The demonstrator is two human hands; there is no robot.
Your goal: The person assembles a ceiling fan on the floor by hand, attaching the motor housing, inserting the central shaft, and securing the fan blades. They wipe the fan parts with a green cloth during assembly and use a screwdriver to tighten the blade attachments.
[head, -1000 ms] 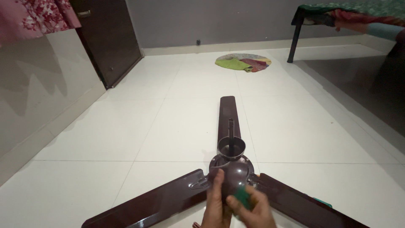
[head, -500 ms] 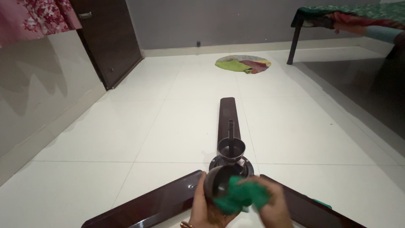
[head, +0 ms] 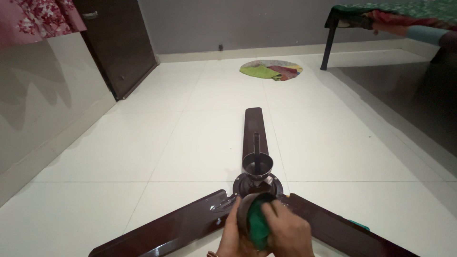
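Note:
A dark brown ceiling fan [head: 255,133] lies on the white tiled floor, its three blades spread out and its short rod and cup [head: 257,164] standing up at the centre. My left hand [head: 235,235] grips a round dark brown fan part [head: 247,212] just in front of the hub. Pressed into that part by my right hand [head: 288,233] is a green cloth [head: 257,223], most of it hidden under the fingers.
A round multicoloured mat [head: 271,69] lies on the floor near the far wall. A dark wooden door [head: 114,43] stands at the left. A bed or table with a dark leg [head: 328,45] sits at the far right.
The green cloth was spread loosely over the hub half a second ago; now it is bunched inside the round part under my right hand. My hands have shifted slightly.

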